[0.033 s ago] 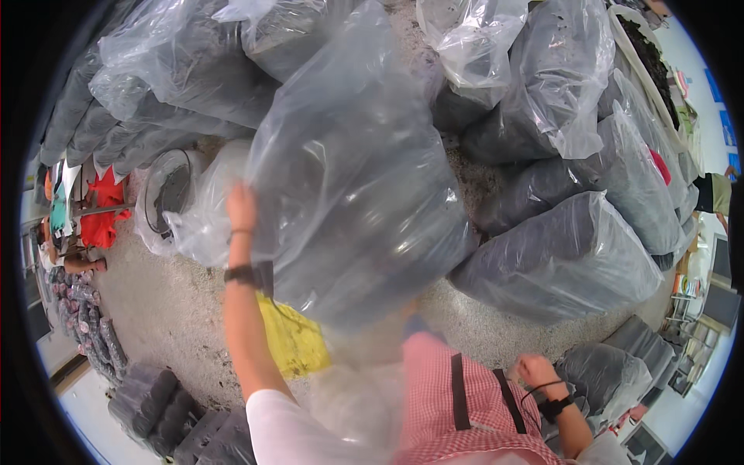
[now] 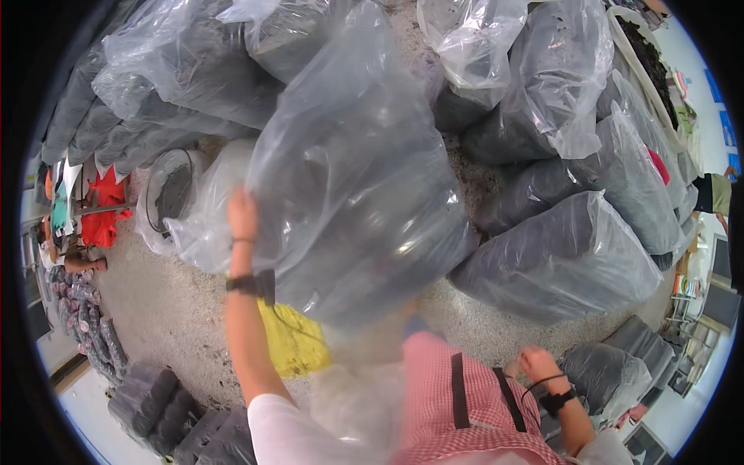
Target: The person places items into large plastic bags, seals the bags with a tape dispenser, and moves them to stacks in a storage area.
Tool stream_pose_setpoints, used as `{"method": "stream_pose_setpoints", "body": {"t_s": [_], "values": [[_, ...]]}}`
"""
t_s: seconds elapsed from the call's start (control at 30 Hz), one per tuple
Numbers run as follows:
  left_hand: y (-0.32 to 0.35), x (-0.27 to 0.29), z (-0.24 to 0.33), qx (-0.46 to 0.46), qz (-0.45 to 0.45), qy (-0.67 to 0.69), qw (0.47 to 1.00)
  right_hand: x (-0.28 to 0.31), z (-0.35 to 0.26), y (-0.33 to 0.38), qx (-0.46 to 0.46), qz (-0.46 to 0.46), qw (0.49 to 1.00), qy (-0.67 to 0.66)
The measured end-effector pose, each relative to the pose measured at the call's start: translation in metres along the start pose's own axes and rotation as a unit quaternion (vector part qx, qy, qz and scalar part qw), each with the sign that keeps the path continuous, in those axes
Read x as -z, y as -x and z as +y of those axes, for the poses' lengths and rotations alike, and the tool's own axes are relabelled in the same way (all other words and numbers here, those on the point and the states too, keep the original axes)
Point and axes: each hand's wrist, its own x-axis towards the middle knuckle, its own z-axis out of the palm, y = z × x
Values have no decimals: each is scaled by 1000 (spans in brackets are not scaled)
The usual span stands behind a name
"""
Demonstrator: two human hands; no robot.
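A big clear plastic bag (image 2: 364, 178) with dark contents rises in front of me, slack toward its top. My left hand (image 2: 242, 215), arm stretched forward, is closed on the film at the bag's left side. Beside that hand hangs a loose, paler fold of clear plastic (image 2: 209, 209). My right hand (image 2: 537, 364) stays low at the right of my red checked apron (image 2: 430, 380), its fingers curled in. Whatever it may hold is too small to make out. A dark band sits on each wrist.
Filled plastic bags (image 2: 558, 256) crowd the right, and more bags (image 2: 186, 77) are heaped at the far left. A yellow sack (image 2: 293, 337) lies on the speckled floor (image 2: 155, 310) below my left arm. Dark wrapped bundles (image 2: 143, 407) stand at lower left. People show at both edges.
My right hand has dropped very slightly and turned a little. The left wrist has shifted a touch; its hand stays at the bag, which looks almost unmoved.
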Motion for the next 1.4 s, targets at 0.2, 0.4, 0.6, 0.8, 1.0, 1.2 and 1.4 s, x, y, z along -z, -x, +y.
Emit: {"method": "stream_pose_setpoints", "body": {"t_s": [0.2, 0.4, 0.6, 0.8, 1.0, 1.2, 1.4], "values": [[98, 169, 129, 87, -103, 39, 990, 142, -76, -89, 125, 222, 966, -40], [230, 311, 246, 119, -175, 232, 949, 269, -135, -179, 186, 325, 906, -199], [358, 379, 307, -15, -251, 191, 949, 327, -195, -224, 346, 155, 920, -102], [462, 406, 350, 49, -158, 149, 975, 221, -276, -180, 398, -61, 872, -280], [597, 467, 374, 290, 143, -229, 918, 230, -211, -164, 300, -63, 785, -539], [666, 426, 264, 390, 79, -37, 916, 247, -145, -181, 237, 28, 848, -474], [501, 314, 192, 158, 58, 235, 957, 291, -79, -202, 379, 239, 894, 7]]}}
